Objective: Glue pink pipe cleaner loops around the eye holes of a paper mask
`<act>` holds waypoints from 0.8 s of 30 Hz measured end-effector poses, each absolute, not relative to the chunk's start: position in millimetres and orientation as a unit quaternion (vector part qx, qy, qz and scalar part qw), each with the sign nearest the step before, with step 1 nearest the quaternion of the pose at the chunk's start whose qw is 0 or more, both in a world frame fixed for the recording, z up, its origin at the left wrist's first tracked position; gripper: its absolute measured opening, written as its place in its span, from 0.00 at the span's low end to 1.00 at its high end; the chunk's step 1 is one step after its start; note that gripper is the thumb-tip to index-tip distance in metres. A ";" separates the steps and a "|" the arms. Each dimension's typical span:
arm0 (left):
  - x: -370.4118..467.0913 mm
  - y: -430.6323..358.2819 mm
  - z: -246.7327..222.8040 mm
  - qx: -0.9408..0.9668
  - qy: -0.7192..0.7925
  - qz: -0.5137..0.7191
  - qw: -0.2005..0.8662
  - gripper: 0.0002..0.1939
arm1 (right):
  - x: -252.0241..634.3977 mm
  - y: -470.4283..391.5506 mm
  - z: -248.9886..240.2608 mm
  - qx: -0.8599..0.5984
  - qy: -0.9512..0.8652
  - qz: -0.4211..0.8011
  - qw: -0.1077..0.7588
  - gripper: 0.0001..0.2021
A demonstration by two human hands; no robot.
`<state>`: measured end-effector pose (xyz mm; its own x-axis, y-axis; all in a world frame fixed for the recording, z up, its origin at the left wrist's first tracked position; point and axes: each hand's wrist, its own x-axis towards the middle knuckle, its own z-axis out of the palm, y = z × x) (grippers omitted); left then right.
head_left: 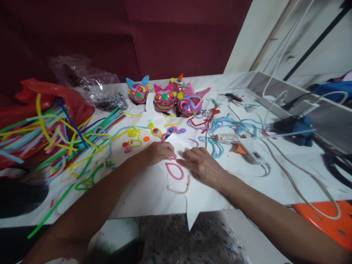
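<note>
White cut paper (191, 203) lies on the table before me, its pointed end hanging over the front edge. On it rests a leaf-shaped pink pipe cleaner (176, 178) loop. Both hands meet at the loop's far tip. My left hand (161, 152) is closed, its fingertips pinching pink pipe cleaner there. From the other side, my right hand (203, 167) has its fingers bent and pressed together at the same tip; its exact hold is partly hidden. A curved beige pipe cleaner (178, 192) lies nearer to me on the paper.
Several decorated animal heads (164, 99) stand at the back. Loose pipe cleaners (49, 135) and a red bag (55, 93) fill the left. To the right are a hot glue gun (227, 138), a power strip (254, 152), cables and blue pipe cleaners (236, 124).
</note>
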<state>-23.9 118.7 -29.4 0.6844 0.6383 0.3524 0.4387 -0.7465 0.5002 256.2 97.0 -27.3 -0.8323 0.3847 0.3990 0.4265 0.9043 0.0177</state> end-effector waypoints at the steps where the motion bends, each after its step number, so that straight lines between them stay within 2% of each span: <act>1: -23.8 119.0 -29.6 0.897 0.298 0.262 0.193 0.11 | 256.1 97.0 -27.4 -0.211 -0.956 -0.055 0.197 0.17; 15: -23.5 121.0 -35.6 0.886 0.290 0.275 0.234 0.14 | 258.9 98.0 -26.8 -0.197 -0.959 -0.073 0.193 0.15; 24: -24.3 125.1 -45.2 0.879 0.310 0.278 0.233 0.13 | 257.2 96.6 -26.1 -0.207 -0.956 -0.084 0.190 0.14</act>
